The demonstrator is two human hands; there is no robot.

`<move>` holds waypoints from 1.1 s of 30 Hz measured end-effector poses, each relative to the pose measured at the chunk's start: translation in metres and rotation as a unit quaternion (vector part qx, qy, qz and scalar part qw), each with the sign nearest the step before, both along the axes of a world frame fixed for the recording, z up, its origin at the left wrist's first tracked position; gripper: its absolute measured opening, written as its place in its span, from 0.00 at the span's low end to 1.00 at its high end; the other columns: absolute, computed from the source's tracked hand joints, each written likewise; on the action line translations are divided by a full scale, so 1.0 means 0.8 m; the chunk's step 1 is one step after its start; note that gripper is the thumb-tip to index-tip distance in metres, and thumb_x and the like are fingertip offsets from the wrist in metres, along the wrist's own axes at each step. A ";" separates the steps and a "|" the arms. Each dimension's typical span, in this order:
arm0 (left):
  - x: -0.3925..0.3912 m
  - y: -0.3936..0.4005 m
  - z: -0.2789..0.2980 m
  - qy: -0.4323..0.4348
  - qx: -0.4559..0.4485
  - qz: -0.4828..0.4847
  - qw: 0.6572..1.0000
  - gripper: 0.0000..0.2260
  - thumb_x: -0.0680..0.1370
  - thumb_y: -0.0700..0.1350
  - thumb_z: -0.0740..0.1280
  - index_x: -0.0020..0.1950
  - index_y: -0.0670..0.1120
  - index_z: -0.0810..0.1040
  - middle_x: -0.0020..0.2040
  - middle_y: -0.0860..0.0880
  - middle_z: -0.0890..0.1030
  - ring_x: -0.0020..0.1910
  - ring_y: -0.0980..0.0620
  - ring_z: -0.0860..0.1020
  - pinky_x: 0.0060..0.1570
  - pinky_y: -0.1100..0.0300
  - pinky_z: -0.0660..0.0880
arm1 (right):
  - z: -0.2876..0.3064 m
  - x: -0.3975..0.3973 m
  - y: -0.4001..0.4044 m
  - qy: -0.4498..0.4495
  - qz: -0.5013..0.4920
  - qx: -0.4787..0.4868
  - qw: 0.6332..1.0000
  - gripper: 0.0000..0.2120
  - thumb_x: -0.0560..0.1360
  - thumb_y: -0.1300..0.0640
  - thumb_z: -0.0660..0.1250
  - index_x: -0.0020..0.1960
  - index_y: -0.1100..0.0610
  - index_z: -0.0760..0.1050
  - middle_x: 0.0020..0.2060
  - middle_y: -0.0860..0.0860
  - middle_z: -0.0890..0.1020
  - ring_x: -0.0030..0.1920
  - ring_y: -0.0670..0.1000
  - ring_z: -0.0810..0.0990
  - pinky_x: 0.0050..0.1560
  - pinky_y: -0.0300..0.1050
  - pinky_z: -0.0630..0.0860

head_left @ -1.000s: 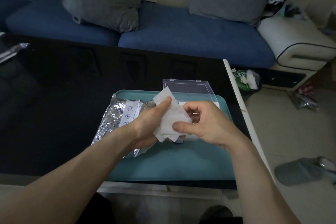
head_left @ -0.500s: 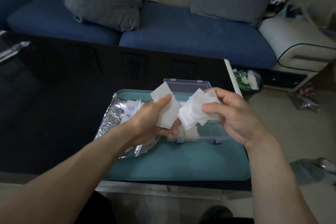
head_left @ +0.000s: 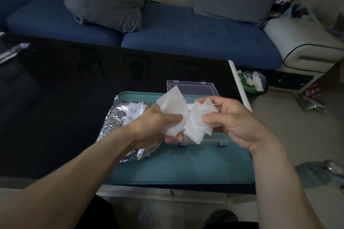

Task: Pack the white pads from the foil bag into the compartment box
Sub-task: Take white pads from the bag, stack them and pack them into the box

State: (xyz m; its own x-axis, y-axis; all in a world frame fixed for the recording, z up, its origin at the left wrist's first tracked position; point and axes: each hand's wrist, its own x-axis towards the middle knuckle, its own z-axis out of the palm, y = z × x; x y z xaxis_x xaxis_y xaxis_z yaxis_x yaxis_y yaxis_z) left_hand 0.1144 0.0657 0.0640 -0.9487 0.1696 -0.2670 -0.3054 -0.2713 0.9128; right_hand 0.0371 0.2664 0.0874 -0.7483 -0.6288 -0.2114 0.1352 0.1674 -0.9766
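My left hand [head_left: 154, 126] grips a stack of white pads [head_left: 174, 108] fanned upward. My right hand [head_left: 232, 121] pinches a second bunch of white pads [head_left: 197, 124] just to the right, the two bunches touching. Both hands hover over the clear compartment box [head_left: 212, 136], which lies mostly hidden beneath them, its open lid [head_left: 195, 89] lying flat behind. The crumpled foil bag [head_left: 119, 121] lies on the left part of the teal tray [head_left: 182, 165], partly under my left wrist.
The tray sits on a black table [head_left: 65, 98] near its right edge. Another foil packet [head_left: 13, 52] lies at the far left. A blue sofa [head_left: 186, 33] with grey cushions stands behind; a bin with litter [head_left: 253, 82] is on the floor at right.
The single bunch of pads held by both hands has been split in two. My right hand drew its share to the right and up, then came back close to the left hand.
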 end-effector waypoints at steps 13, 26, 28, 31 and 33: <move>0.002 -0.007 -0.004 -0.016 -0.079 -0.101 0.992 0.11 0.80 0.38 0.59 0.43 0.42 0.79 0.35 0.39 0.79 0.24 0.49 0.67 0.26 0.55 0.49 | -0.001 0.015 -0.028 0.018 -0.099 0.056 0.993 0.21 0.63 0.44 0.79 0.48 0.58 0.83 0.42 0.53 0.87 0.42 0.53 0.85 0.45 0.51 0.82; 0.005 -0.018 -0.005 0.001 -0.089 -0.133 0.987 0.13 0.83 0.38 0.59 0.61 0.30 0.73 0.49 0.33 0.82 0.36 0.46 0.82 0.28 0.62 0.74 | 0.019 0.008 0.002 0.004 -0.057 0.039 0.998 0.13 0.63 0.53 0.78 0.44 0.59 0.83 0.36 0.55 0.84 0.35 0.52 0.81 0.36 0.42 0.77; 0.002 -0.016 -0.006 -0.026 -0.043 -0.118 0.992 0.16 0.83 0.43 0.59 0.65 0.33 0.72 0.51 0.33 0.81 0.41 0.41 0.83 0.33 0.58 0.78 | 0.015 0.013 -0.004 -0.008 0.000 0.094 0.996 0.12 0.63 0.53 0.79 0.42 0.59 0.84 0.37 0.57 0.85 0.37 0.53 0.82 0.39 0.45 0.77; 0.001 -0.012 -0.001 -0.048 0.020 -0.141 0.989 0.21 0.83 0.50 0.55 0.67 0.36 0.73 0.53 0.33 0.80 0.44 0.38 0.82 0.39 0.53 0.80 | 0.009 0.019 -0.020 0.044 -0.009 0.162 0.986 0.09 0.68 0.54 0.80 0.41 0.58 0.84 0.37 0.53 0.87 0.38 0.52 0.84 0.41 0.47 0.79; 0.002 -0.011 -0.001 -0.045 0.037 -0.155 0.986 0.22 0.83 0.52 0.53 0.66 0.37 0.74 0.54 0.33 0.80 0.44 0.38 0.82 0.40 0.53 0.80 | 0.008 0.022 -0.028 0.099 -0.030 0.202 0.974 0.11 0.69 0.52 0.80 0.39 0.58 0.83 0.35 0.52 0.86 0.35 0.50 0.84 0.39 0.45 0.77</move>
State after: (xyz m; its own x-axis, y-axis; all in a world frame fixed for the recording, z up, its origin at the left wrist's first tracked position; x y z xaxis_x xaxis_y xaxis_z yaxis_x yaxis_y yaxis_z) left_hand 0.1159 0.0567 0.0633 -0.8214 0.4693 -0.3242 -0.4631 -0.2168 0.8594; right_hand 0.0547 0.2442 0.0939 -0.8323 -0.4782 -0.2802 -0.0276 0.5407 -0.8408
